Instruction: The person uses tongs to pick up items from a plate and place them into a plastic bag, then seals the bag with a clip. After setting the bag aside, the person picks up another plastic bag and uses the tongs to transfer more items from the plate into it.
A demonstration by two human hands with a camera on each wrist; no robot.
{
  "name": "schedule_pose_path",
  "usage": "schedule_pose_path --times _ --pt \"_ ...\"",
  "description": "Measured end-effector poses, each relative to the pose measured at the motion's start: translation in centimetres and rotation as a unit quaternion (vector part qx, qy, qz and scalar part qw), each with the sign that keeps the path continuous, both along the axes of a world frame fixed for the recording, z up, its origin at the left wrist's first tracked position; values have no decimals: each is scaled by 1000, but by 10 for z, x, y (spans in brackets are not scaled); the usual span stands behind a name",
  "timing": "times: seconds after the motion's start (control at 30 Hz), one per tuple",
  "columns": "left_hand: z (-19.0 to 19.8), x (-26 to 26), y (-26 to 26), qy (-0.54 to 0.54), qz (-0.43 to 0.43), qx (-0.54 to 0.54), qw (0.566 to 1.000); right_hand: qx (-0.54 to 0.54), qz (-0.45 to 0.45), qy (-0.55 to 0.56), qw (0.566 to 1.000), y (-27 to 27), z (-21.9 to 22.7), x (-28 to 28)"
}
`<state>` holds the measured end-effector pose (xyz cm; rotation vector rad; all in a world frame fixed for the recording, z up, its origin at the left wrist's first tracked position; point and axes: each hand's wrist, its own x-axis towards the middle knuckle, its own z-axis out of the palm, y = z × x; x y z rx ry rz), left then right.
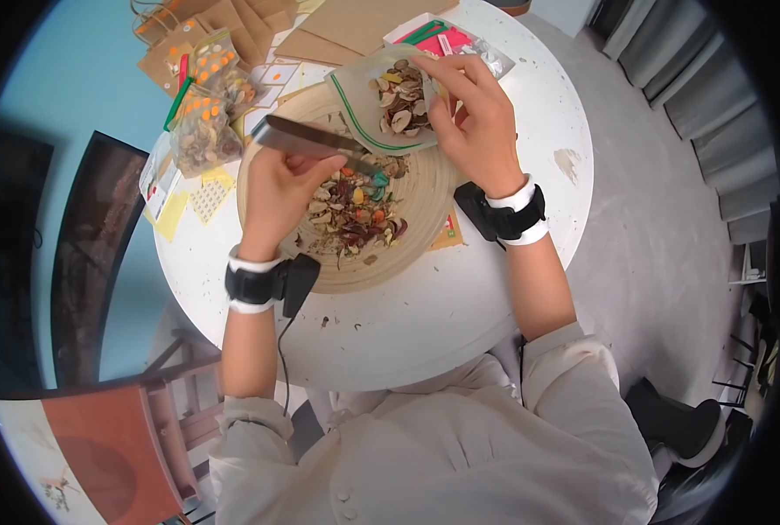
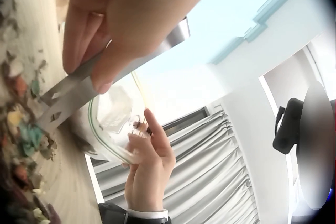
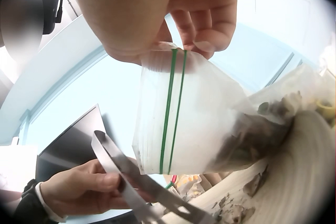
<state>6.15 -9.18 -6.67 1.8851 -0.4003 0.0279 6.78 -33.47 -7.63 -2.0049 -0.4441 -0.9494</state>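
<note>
My left hand (image 1: 276,201) grips metal tongs (image 1: 307,137) between thumb and fingers. Their tips reach down to a teal piece (image 2: 32,139) in the pile of dried petals and plant bits (image 1: 355,223). That pile lies on a round, pale wooden tray (image 1: 429,206). With thumb and fingers, my right hand (image 1: 486,127) pinches the edge of a clear zip bag (image 3: 202,98) with green seal lines. Brownish dried slices (image 1: 403,109) fill the bag's lower part, and its mouth faces the tongs. The bag overlaps the tray's far right side in the head view.
Filled bags with orange dots (image 1: 206,131) stand at the back left, a green clip across one. Brown paper bags (image 1: 219,35) lie behind. A white box (image 1: 495,57) of pink and green items sits at the back right. Crumbs dot the white table (image 1: 363,337).
</note>
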Motion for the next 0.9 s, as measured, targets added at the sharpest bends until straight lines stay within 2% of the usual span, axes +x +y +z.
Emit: schedule_pose_path --times 0.1,0.13,0.23,0.4,0.5,0.73,0.9 --pt "8 -15 21 39 29 34 998 -1 1 -7 1000 0 -1 0" --pt "11 -20 27 52 51 16 997 -4 0 -8 1000 0 -1 0" --pt "22 -39 41 44 36 -29 998 -6 2 -3 1000 1 -1 -1" --pt "31 -59 51 31 -103 13 994 -16 3 -8 1000 0 -2 0" --pt "29 -60 45 48 -141 64 987 -17 2 -6 1000 0 -3 0" --pt "27 -40 31 107 -101 35 989 -19 -2 2 1000 0 -1 -1" --pt "20 -14 33 74 -149 22 986 -10 -1 4 1000 0 -1 0"
